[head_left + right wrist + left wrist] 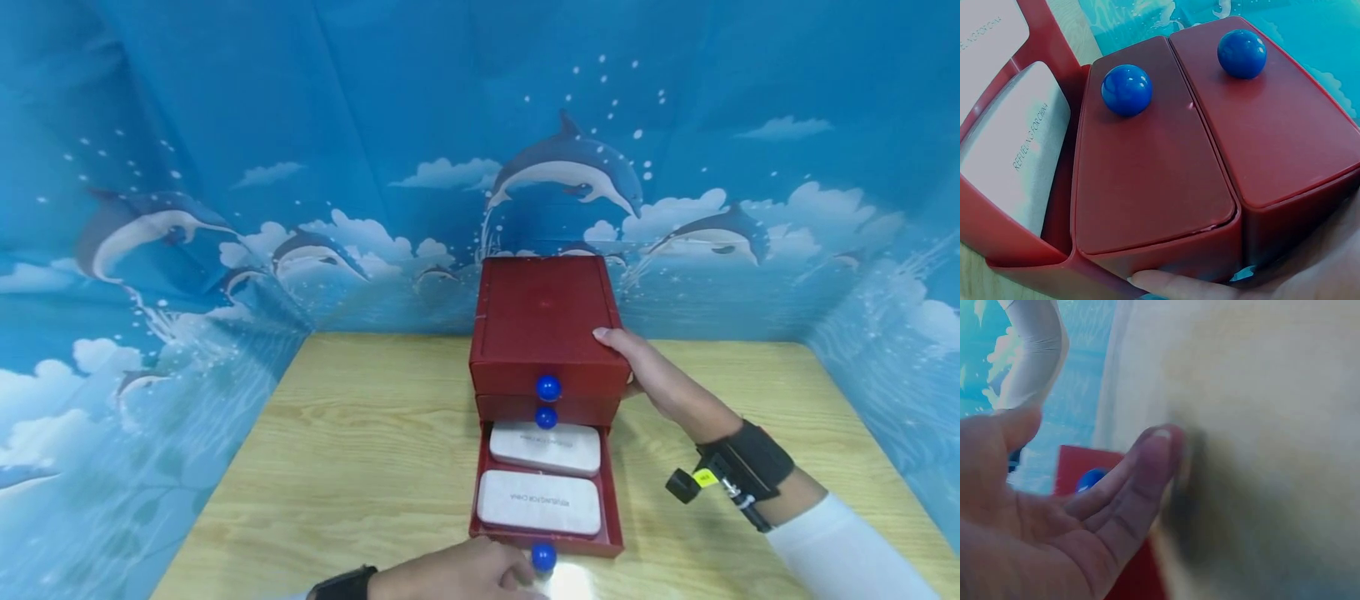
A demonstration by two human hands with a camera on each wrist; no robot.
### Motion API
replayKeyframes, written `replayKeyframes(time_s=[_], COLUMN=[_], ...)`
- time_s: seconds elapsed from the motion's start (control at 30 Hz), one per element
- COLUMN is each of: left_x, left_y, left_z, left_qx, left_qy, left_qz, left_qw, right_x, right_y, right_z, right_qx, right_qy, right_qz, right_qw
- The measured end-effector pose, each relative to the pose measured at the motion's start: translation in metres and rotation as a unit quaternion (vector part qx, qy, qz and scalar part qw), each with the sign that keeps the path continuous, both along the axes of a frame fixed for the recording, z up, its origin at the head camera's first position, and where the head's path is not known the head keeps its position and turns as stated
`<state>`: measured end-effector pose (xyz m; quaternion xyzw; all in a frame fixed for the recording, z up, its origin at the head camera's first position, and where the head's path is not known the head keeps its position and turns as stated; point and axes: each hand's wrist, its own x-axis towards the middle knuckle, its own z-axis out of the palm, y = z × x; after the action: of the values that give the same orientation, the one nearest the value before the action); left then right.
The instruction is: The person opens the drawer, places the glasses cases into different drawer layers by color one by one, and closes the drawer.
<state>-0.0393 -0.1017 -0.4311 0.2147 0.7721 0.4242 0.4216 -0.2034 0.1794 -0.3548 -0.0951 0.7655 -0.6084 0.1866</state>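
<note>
A red drawer cabinet (550, 312) with blue ball knobs stands on the table. Its bottom drawer (613, 521) is pulled out, with two pale cases printed with lettering inside, a front case (538, 502) and a rear case (546, 448). My left hand (457, 571) is beside the bottom drawer's blue knob (543, 557). In the left wrist view, the fingers of that hand (1079, 531) are gently bent, thumb apart, nothing between them. My right hand (660, 379) rests on the cabinet's right side, thumb on top. A straight finger (1175, 284) lies along the side in the right wrist view.
The upper two drawers, with a top knob (549, 388) and a middle knob (546, 417), are closed. Wooden tabletop (360, 442) spreads on both sides of the cabinet. A blue dolphin-print cloth (405, 125) hangs behind and around the table.
</note>
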Motion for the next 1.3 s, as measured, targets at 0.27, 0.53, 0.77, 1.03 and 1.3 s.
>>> replayKeyframes(time_s=[0.27,0.53,0.77,1.03,1.3], left_x=[-0.001,0.005,0.008,0.007,0.003], left_y=[0.007,0.022,0.028,0.032,0.036], left_z=[-0.035,-0.053,-0.060,-0.063,-0.061], left_qx=[0.123,0.226,0.280,0.312,0.337], left_qy=[-0.221,-0.284,-0.299,-0.309,-0.312], left_qz=[0.098,0.157,0.170,0.171,0.174], left_qw=[0.9626,0.9183,0.8961,0.8823,0.8710], right_x=[0.001,0.000,0.000,0.000,0.000], right_y=[-0.001,-0.003,-0.002,-0.002,0.000], right_z=[0.001,0.001,0.001,0.000,0.000], right_qx=[0.005,0.006,0.005,0.005,0.000], right_qy=[0.003,0.003,0.002,0.000,0.004], right_qz=[0.004,0.003,0.001,-0.002,-0.004], right_qw=[1.000,1.000,1.000,1.000,1.000])
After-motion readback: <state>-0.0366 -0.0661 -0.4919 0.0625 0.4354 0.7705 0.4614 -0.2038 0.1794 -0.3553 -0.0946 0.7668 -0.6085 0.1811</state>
